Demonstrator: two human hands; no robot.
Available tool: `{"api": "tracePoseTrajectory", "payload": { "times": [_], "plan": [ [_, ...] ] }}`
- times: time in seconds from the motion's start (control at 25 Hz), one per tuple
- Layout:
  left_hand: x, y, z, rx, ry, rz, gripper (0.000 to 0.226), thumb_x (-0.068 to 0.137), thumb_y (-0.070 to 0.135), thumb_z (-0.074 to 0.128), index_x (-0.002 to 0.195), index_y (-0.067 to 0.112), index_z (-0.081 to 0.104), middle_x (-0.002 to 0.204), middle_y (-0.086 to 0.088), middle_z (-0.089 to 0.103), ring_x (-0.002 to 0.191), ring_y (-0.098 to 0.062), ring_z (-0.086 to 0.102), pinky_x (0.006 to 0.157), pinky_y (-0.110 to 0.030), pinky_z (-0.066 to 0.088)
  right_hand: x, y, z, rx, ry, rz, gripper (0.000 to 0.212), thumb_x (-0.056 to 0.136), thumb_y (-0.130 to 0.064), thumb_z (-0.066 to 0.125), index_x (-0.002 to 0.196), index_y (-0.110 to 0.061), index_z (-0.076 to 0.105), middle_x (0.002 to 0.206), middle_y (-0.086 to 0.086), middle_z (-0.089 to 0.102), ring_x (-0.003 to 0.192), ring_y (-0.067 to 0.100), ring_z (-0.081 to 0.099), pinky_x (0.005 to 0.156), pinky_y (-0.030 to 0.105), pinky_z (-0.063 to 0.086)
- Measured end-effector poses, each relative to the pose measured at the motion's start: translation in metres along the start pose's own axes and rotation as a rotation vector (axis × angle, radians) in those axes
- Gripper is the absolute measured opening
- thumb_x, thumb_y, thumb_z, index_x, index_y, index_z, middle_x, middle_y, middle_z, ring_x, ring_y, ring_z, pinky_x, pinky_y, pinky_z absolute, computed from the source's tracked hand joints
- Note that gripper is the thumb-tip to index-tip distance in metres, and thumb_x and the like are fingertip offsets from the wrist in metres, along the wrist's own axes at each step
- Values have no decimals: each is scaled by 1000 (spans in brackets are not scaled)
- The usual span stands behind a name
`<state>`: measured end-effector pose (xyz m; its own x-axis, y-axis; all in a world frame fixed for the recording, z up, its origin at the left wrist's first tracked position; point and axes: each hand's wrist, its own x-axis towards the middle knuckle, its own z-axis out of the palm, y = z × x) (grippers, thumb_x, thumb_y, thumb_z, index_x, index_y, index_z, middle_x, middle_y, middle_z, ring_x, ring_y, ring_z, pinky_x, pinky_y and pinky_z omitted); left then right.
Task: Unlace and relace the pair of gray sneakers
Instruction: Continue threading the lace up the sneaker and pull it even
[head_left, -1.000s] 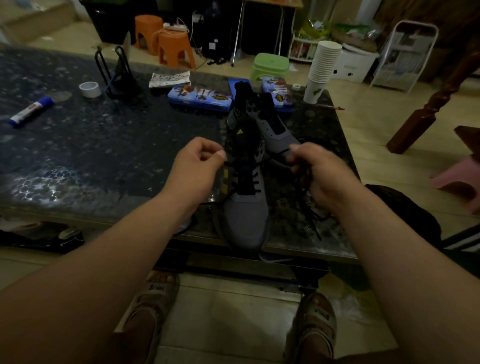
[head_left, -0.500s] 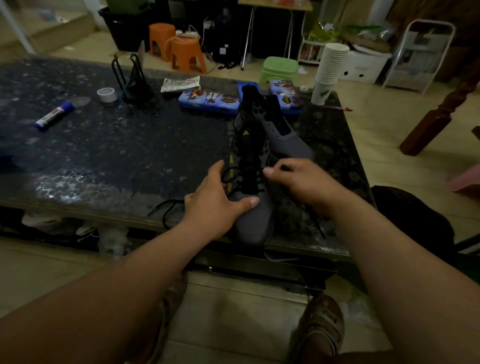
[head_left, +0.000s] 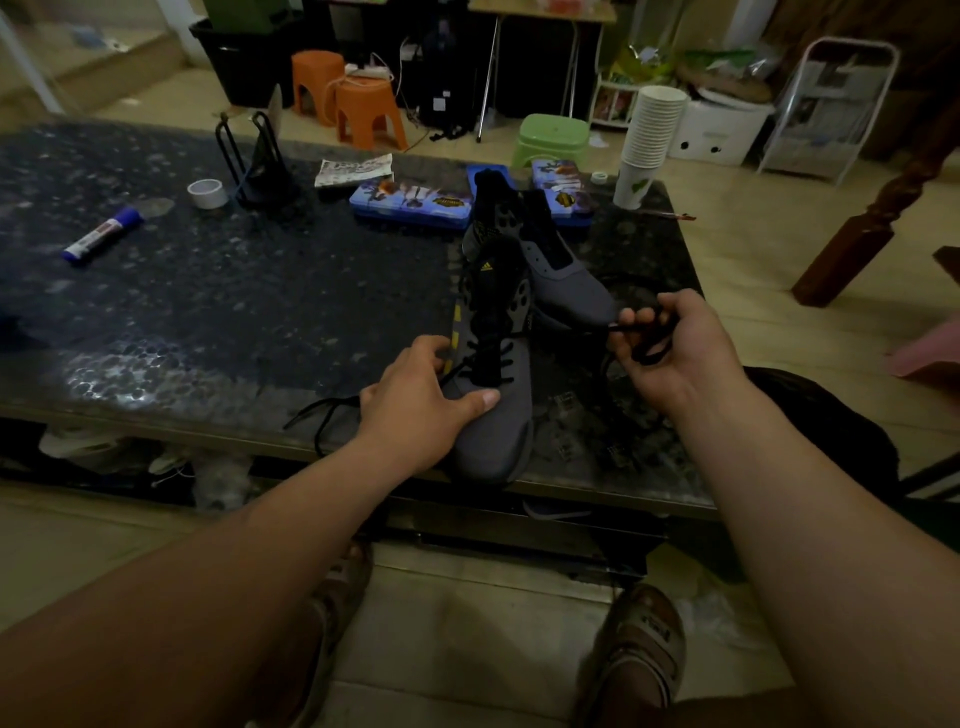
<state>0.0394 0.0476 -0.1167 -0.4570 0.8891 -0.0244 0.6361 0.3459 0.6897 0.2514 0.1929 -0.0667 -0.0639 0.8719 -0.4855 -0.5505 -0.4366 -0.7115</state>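
Note:
Two gray sneakers stand on the dark speckled table (head_left: 218, 312). The near sneaker (head_left: 496, 436) points toward me at the table's front edge, with a black lace crossing its lower eyelets. My left hand (head_left: 415, 405) grips its toe, thumb across the top. One loose lace end (head_left: 322, 410) trails on the table left of that hand. My right hand (head_left: 670, 348) is raised to the right of the shoe and holds the other black lace end bunched in curled fingers. The second sneaker (head_left: 566, 291) lies behind, without visible lacing.
Farther back on the table are blue tin boxes (head_left: 410, 200), a stack of paper cups (head_left: 649, 140), a tape roll (head_left: 207, 193), a black stand (head_left: 260, 166) and a glue stick (head_left: 101, 234). Stools stand on the floor behind. My sandalled feet are below the table edge.
My left hand dropped from pinching the lace to gripping the shoe's toe. My right hand drew its lace end out to the right. A lace end now lies left of the shoe.

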Motion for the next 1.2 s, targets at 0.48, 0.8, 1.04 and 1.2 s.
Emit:
{"api": "tracePoseTrajectory", "payload": {
  "times": [0.48,0.8,1.04,1.2],
  "plan": [
    [18,35,-57,-263,-62,248,20,101,32,64,89,16,62,58,4,55,50,-9,47,51,-25,41,-56,23,48,-1383,-617,-753,55,93,-24,67,144,-27,50,128,-7,65,116,5,61,94,28,53],
    [31,20,-89,-178,-162,133,32,99,46,64,89,16,69,74,-3,59,67,-13,53,64,-32,47,-52,6,37,-913,-461,-407,13,96,-22,71,89,-12,65,68,-4,66,76,22,67,82,42,55],
    [39,9,-88,-303,-125,56,36,100,47,64,79,17,66,60,8,51,66,-14,50,77,-42,56,-62,-28,34,-231,-521,-289,10,97,-12,63,107,-16,62,73,-2,54,57,10,50,61,28,52],
    [41,-4,-97,-399,-138,-103,38,101,48,60,79,17,67,57,9,50,65,-16,48,83,-49,56,-49,-53,16,-183,-394,-324,9,97,-17,65,103,-20,59,72,-6,50,51,5,35,44,18,28]
  ]
}}
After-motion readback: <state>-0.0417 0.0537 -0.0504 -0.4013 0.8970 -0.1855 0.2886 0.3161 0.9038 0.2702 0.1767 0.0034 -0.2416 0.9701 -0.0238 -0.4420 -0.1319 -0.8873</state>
